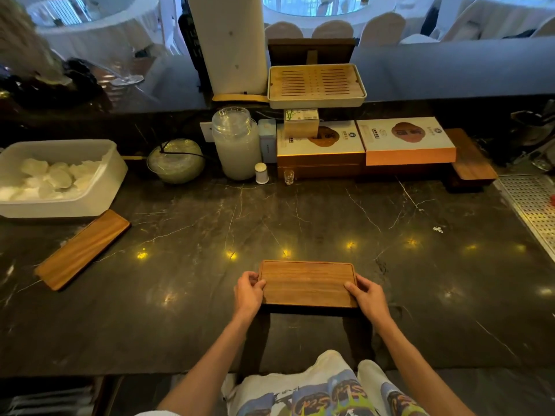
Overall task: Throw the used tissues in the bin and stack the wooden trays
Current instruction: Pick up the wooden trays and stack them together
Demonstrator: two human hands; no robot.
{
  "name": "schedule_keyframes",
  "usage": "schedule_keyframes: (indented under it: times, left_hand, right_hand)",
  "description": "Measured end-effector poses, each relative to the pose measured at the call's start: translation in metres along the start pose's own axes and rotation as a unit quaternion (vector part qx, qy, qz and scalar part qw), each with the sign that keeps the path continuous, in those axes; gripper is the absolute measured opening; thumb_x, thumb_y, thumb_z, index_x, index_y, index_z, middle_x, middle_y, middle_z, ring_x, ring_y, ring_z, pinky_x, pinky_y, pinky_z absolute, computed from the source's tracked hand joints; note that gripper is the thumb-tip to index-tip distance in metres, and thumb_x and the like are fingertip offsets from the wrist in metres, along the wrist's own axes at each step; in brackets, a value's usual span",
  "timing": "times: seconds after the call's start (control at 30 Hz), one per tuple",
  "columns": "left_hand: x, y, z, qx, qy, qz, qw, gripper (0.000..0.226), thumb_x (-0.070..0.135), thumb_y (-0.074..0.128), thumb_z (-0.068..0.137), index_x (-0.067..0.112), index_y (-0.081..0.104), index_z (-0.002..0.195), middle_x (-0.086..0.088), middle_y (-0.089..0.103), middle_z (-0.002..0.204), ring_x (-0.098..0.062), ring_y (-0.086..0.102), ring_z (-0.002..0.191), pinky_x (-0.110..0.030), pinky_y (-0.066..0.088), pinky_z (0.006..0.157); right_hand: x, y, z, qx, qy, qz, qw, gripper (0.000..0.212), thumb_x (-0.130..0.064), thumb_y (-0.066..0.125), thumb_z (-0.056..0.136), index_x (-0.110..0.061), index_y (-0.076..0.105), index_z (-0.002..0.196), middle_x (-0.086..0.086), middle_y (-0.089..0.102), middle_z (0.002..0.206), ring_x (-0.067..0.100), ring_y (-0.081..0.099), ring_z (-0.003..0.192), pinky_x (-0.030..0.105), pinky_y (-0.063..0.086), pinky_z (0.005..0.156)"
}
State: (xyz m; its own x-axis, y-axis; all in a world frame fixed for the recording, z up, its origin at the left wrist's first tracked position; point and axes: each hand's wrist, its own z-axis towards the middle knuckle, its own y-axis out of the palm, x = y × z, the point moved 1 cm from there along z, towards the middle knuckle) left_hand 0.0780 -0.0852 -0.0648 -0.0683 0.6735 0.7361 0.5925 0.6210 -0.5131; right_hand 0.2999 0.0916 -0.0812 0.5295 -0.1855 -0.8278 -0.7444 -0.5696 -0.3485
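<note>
A dark wooden tray (306, 282) is held just above the black marble counter (270, 217), near its front edge. My left hand (249, 291) grips the tray's left end and my right hand (368, 294) grips its right end. A lighter wooden tray (82, 249) lies slanted on the counter at the left. Behind it stands a white plastic bin (99, 187) with several crumpled white tissues (51, 177) inside. Another wooden tray (471, 159) rests at the back right, partly under boxes.
Along the back stand a glass jar (235, 142), a green bowl (175, 160), a small white shaker (261, 173), a shot glass (289, 177) and two flat gift boxes (407, 139). A slatted tea tray (315, 84) sits higher up. A perforated metal drain (533, 205) lies at the right.
</note>
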Motion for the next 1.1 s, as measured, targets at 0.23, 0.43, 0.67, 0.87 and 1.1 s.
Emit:
schedule_keyframes:
  times: [0.23, 0.43, 0.67, 0.87, 1.1]
  left_hand:
    - [-0.002, -0.005, 0.002, -0.013, -0.020, 0.055, 0.998, 0.019, 0.011, 0.059, 0.093, 0.012, 0.058, 0.112, -0.007, 0.060, 0.114, -0.012, 0.053, 0.093, -0.023, 0.045, 0.074]
    - [-0.004, -0.012, 0.001, -0.039, 0.001, 0.063, 0.997, 0.013, 0.016, 0.060, 0.092, 0.015, 0.059, 0.105, -0.003, 0.064, 0.108, -0.007, 0.056, 0.086, -0.014, 0.040, 0.060]
    - [-0.018, -0.053, 0.011, -0.191, 0.006, 0.016, 0.982, 0.039, 0.027, 0.059, 0.094, 0.011, 0.052, 0.129, -0.008, 0.063, 0.122, -0.023, 0.062, 0.110, -0.042, 0.053, 0.096]
    - [-0.066, -0.155, 0.061, -0.128, -0.015, -0.031, 0.991, 0.029, 0.011, 0.052, 0.097, 0.002, 0.057, 0.124, -0.017, 0.065, 0.120, -0.029, 0.061, 0.113, -0.039, 0.047, 0.102]
    - [-0.125, -0.317, 0.130, 0.061, -0.102, -0.100, 0.988, 0.028, -0.009, 0.041, 0.093, -0.012, 0.057, 0.116, -0.032, 0.063, 0.116, -0.042, 0.060, 0.110, -0.047, 0.047, 0.100]
  right_hand:
    - [-0.006, 0.015, -0.010, 0.027, 0.002, -0.046, 0.999, 0.048, -0.018, 0.060, 0.092, -0.013, 0.048, 0.138, 0.005, 0.065, 0.121, 0.016, 0.061, 0.102, 0.027, 0.051, 0.083]
    - [-0.018, 0.028, -0.019, 0.092, 0.035, -0.094, 0.991, 0.048, -0.017, 0.060, 0.092, -0.009, 0.048, 0.138, 0.014, 0.064, 0.127, 0.029, 0.059, 0.117, 0.048, 0.044, 0.105]
    - [-0.047, 0.055, -0.023, 0.127, 0.044, -0.207, 0.969, 0.055, -0.019, 0.060, 0.092, -0.008, 0.041, 0.142, 0.019, 0.050, 0.140, 0.036, 0.045, 0.130, 0.050, 0.037, 0.109]
    - [-0.103, 0.167, -0.020, 0.099, -0.080, -0.376, 0.918, 0.046, -0.015, 0.058, 0.091, -0.004, 0.051, 0.134, 0.019, 0.045, 0.145, 0.033, 0.034, 0.139, 0.042, 0.023, 0.116]
    - [-0.191, 0.360, -0.024, -0.148, -0.163, -0.338, 0.915, 0.037, -0.009, 0.059, 0.090, 0.000, 0.059, 0.127, 0.018, 0.058, 0.133, 0.030, 0.051, 0.126, 0.036, 0.035, 0.110]
